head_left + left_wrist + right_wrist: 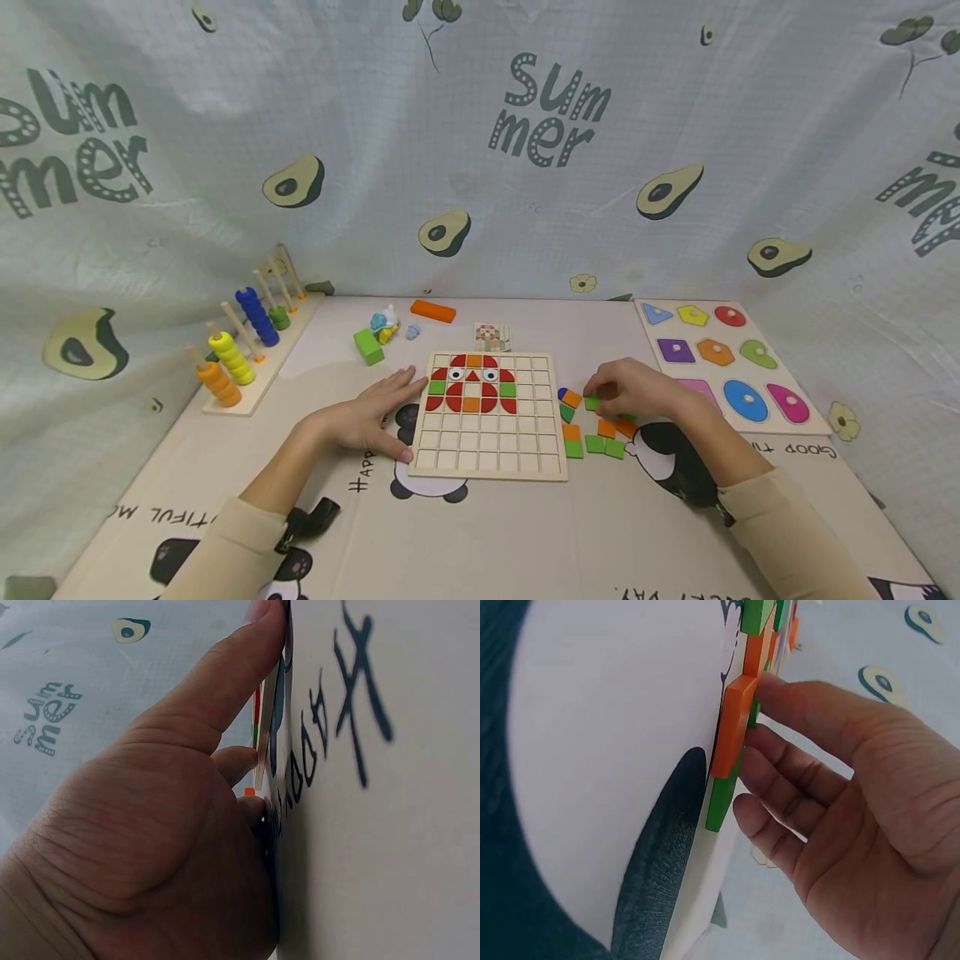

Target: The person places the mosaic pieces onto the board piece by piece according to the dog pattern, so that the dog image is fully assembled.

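Note:
A pale square grid board (510, 446) lies in the middle, its upper left cells filled with red, white, green and orange tiles that form a face with two eyes. My left hand (367, 417) rests at the board's left edge, thumb and fingers spread; in the left wrist view, the palm (142, 832) stands beside the board's thin edge. Right of the board, my right hand (633, 388) is over loose tiles, fingers loosely bent. A green tile (592, 403) lies at its fingertips. The right wrist view shows an orange tile (733, 724) near the thumb and fingers, which are apart.
Loose green tiles (595, 444) and orange ones lie right of the board. A pattern card (492, 337), an orange block (432, 311), a green block (368, 347) and a small figurine (386, 323) lie beyond it. A peg stacker (247, 392) stands left; a shape puzzle (720, 375) lies right.

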Demonstrator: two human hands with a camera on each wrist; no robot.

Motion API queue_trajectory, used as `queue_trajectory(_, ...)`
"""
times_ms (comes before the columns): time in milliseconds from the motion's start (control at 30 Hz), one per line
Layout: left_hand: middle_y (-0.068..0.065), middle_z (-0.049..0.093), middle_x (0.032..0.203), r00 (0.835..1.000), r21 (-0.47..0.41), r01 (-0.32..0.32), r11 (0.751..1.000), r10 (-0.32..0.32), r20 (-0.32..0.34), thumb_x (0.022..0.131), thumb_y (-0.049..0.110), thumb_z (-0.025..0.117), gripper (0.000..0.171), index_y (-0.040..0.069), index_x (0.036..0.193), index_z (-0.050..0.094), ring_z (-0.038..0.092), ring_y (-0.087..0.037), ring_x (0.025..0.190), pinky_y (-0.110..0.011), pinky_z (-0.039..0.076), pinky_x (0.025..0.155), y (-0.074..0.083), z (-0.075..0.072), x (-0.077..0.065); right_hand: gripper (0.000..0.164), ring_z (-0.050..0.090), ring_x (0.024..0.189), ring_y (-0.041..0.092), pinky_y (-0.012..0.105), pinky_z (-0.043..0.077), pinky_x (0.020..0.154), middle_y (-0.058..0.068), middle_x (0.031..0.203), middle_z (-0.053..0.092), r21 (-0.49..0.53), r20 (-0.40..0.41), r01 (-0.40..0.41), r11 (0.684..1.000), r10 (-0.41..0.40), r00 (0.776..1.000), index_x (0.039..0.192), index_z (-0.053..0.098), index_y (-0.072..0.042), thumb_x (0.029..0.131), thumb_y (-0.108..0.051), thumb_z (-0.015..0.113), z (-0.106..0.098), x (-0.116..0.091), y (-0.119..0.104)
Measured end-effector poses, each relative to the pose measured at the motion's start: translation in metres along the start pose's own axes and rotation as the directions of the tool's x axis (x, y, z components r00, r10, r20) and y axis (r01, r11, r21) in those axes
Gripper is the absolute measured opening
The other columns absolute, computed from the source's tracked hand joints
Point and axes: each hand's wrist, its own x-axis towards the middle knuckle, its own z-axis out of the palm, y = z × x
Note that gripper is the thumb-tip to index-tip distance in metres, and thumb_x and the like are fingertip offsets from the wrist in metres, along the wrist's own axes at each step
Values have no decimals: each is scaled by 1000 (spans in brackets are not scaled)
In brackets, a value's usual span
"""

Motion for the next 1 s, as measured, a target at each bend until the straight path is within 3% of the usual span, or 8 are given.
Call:
queue_trajectory(267, 2, -1, 162, 1000, -18, 0, 1000, 0, 0, 63, 65, 78, 115, 32, 154, 16, -5, -26, 148, -58, 6, 115, 1, 0, 0, 21, 54, 81, 12, 25, 49, 68, -9, 91, 63, -74, -62, 77, 994, -81, 995, 102, 72, -18, 82, -15, 71, -4, 9, -10)
queue_trajectory(400, 1, -1, 162, 1000, -21, -7, 1000, 7, -4, 63, 64, 78, 115, 31, 155, 16, -4, -26, 148, -58, 6, 115, 1, 0, -1, 22, 55, 81, 13, 27, 49, 68, -11, 95, 63, -128, -81, 194, 973, -205, 975, 104, 74, -18, 83, -18, 69, -4, 27, -37)
queue_trajectory(567, 0, -1, 162, 1000, -21, -16, 1000, 15, -4, 64, 63, 78, 114, 31, 155, 16, -4, -27, 148, -58, 6, 115, 1, 0, -1, 24, 58, 82, 13, 27, 49, 71, -11, 95, 64, -199, -13, 307, 931, -316, 949, 107, 73, -20, 84, -24, 69, 10, 56, -85)
queue_trajectory(700, 1, -1, 162, 1000, -26, -18, 1000, 18, -1, 64, 63, 78, 114, 31, 155, 16, -4, -26, 148, -58, 6, 115, 2, -1, -1, 24, 57, 84, 7, 25, 48, 76, -14, 94, 66, -229, 76, 364, 903, -356, 931, 107, 74, -21, 84, -27, 69, 29, 80, -114)
queue_trajectory(1000, 2, -1, 162, 1000, -34, -13, 999, 13, -2, 64, 64, 77, 113, 33, 154, 17, -5, -26, 148, -58, 5, 115, 2, -2, -2, 17, 45, 67, 5, 20, 36, 57, -16, 70, 55, -268, 142, 402, 876, -377, 915, 98, 77, -24, 83, -22, 71, 54, 104, -136)
